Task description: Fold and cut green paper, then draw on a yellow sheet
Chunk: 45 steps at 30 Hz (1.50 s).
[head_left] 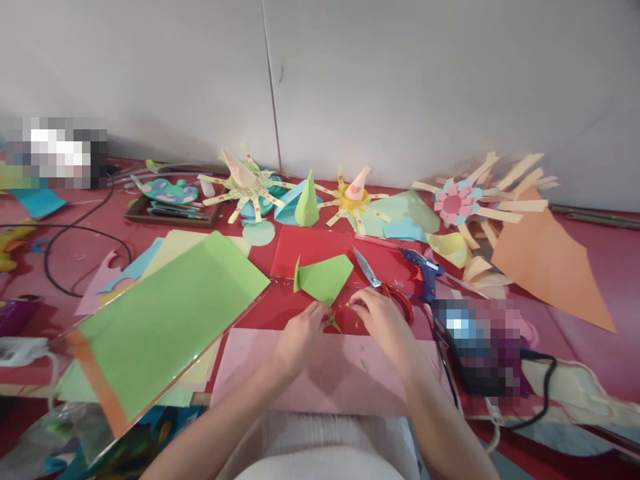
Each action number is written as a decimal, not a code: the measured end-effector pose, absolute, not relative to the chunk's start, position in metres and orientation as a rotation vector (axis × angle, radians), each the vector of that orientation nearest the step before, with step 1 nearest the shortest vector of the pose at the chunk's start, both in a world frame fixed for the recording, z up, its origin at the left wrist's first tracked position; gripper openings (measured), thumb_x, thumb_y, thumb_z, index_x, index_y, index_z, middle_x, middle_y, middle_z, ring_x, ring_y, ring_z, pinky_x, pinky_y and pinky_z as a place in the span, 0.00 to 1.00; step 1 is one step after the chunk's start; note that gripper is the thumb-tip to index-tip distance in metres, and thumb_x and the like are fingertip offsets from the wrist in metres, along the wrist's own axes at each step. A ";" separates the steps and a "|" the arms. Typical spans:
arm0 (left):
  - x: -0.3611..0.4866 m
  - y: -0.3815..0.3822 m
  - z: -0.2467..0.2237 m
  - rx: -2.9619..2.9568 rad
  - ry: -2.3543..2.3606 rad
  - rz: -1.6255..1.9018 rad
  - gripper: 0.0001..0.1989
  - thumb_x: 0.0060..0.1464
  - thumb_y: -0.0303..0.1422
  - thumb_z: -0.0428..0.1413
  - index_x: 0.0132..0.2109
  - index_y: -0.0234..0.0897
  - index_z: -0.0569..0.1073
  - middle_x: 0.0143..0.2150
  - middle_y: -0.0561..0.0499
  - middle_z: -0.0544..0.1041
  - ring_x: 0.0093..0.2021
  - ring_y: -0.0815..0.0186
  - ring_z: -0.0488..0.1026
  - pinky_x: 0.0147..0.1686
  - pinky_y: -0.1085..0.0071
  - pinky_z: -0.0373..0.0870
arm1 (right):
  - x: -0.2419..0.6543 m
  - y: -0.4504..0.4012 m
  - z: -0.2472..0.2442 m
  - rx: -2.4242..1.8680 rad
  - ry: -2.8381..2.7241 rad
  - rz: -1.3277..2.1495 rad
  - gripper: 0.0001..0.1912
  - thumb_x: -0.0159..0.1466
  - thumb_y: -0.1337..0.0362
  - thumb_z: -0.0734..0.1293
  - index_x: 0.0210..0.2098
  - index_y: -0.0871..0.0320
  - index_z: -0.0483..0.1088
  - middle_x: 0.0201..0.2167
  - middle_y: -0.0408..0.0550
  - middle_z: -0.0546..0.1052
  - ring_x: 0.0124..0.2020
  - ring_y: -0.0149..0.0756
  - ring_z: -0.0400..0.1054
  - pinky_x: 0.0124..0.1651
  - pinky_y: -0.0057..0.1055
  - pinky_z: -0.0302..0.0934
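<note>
My left hand (305,327) pinches a small green paper scrap (337,324) over the red work surface. Close by on the right, the fingertips of my right hand (376,312) are pressed together, and what they hold is too small to make out. A folded piece of green paper (326,277) lies just beyond both hands. Red-handled scissors (369,269) rest beside my right hand, blades pointing away and to the left. Below my hands is a pink sheet (320,380) with a few tiny green bits on it.
Green sheets (175,327) in a clear sleeve lie left. At right are a blue glue gun (425,267), an orange sheet (555,253) and a blurred device (470,347) with cables. Paper flowers (247,190) and a green paper cone (307,203) line the back by the wall.
</note>
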<state>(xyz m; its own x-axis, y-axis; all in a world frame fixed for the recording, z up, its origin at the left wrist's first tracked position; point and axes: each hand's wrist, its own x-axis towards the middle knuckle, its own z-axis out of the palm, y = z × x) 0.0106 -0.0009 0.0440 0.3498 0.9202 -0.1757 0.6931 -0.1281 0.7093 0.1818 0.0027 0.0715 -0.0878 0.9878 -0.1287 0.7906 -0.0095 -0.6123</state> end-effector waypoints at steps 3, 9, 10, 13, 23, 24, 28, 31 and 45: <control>0.006 0.011 0.051 1.855 1.448 0.436 0.09 0.57 0.30 0.44 0.35 0.38 0.68 0.30 0.52 0.74 0.29 0.68 0.71 0.27 0.75 0.62 | 0.180 0.017 0.072 -1.779 -1.869 0.760 0.07 0.60 0.70 0.59 0.31 0.56 0.67 0.32 0.45 0.74 0.33 0.32 0.68 0.36 0.27 0.59; 0.001 0.038 0.067 1.840 1.470 0.574 0.05 0.56 0.30 0.46 0.39 0.40 0.66 0.32 0.53 0.75 0.30 0.68 0.72 0.29 0.75 0.64 | 0.169 0.040 0.070 -1.649 -1.748 0.777 0.06 0.59 0.68 0.60 0.31 0.57 0.69 0.30 0.46 0.76 0.33 0.33 0.70 0.38 0.29 0.61; 0.001 0.042 0.070 1.855 1.476 0.574 0.06 0.56 0.30 0.46 0.41 0.40 0.65 0.33 0.53 0.75 0.30 0.68 0.73 0.30 0.75 0.64 | 0.168 0.043 0.071 -1.632 -1.738 0.772 0.06 0.59 0.68 0.60 0.32 0.57 0.69 0.30 0.46 0.76 0.33 0.33 0.70 0.38 0.29 0.61; 0.001 0.055 0.079 1.957 1.500 0.514 0.08 0.57 0.30 0.45 0.44 0.40 0.63 0.33 0.52 0.75 0.31 0.66 0.73 0.29 0.74 0.63 | 0.165 0.051 0.074 -1.594 -1.732 0.746 0.07 0.59 0.68 0.60 0.33 0.57 0.70 0.31 0.46 0.76 0.34 0.33 0.71 0.38 0.29 0.61; 0.011 0.096 0.065 2.608 1.312 0.124 0.08 0.58 0.27 0.43 0.42 0.33 0.65 0.31 0.46 0.72 0.34 0.61 0.70 0.37 0.67 0.61 | 0.160 0.075 0.055 -1.640 -1.834 0.721 0.09 0.57 0.73 0.61 0.33 0.58 0.72 0.31 0.47 0.76 0.35 0.34 0.69 0.42 0.30 0.60; 0.012 0.098 0.064 2.630 1.312 0.103 0.08 0.58 0.27 0.43 0.41 0.33 0.65 0.31 0.46 0.72 0.35 0.60 0.70 0.37 0.67 0.61 | 0.160 0.076 0.052 -1.650 -1.841 0.719 0.09 0.57 0.73 0.61 0.32 0.58 0.72 0.31 0.47 0.76 0.35 0.34 0.69 0.42 0.30 0.60; 0.014 0.105 0.061 2.655 1.337 0.069 0.07 0.58 0.26 0.44 0.38 0.33 0.67 0.33 0.47 0.72 0.37 0.60 0.69 0.38 0.66 0.61 | 0.160 0.077 0.041 -1.687 -1.882 0.668 0.07 0.57 0.72 0.62 0.31 0.59 0.71 0.32 0.48 0.76 0.36 0.36 0.69 0.42 0.31 0.60; 0.014 0.106 0.060 2.671 1.357 0.092 0.07 0.57 0.25 0.45 0.39 0.33 0.67 0.37 0.47 0.72 0.40 0.60 0.68 0.39 0.65 0.61 | 0.159 0.077 0.034 -1.700 -1.911 0.630 0.07 0.57 0.72 0.61 0.30 0.57 0.71 0.31 0.47 0.75 0.37 0.36 0.68 0.41 0.32 0.60; 0.010 0.060 0.060 2.758 1.355 -0.036 0.12 0.51 0.19 0.47 0.44 0.31 0.65 0.43 0.44 0.69 0.44 0.59 0.67 0.43 0.64 0.64 | 0.159 0.077 0.024 -1.687 -1.891 0.599 0.08 0.59 0.70 0.61 0.31 0.58 0.72 0.31 0.48 0.74 0.35 0.37 0.68 0.40 0.32 0.60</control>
<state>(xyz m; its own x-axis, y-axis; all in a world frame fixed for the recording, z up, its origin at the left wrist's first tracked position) 0.0098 0.0598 0.0599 0.6113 0.7897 -0.0512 0.7913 -0.6093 0.0509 0.1586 0.0770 0.0236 -0.0790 0.9923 0.0949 0.7568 0.1217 -0.6423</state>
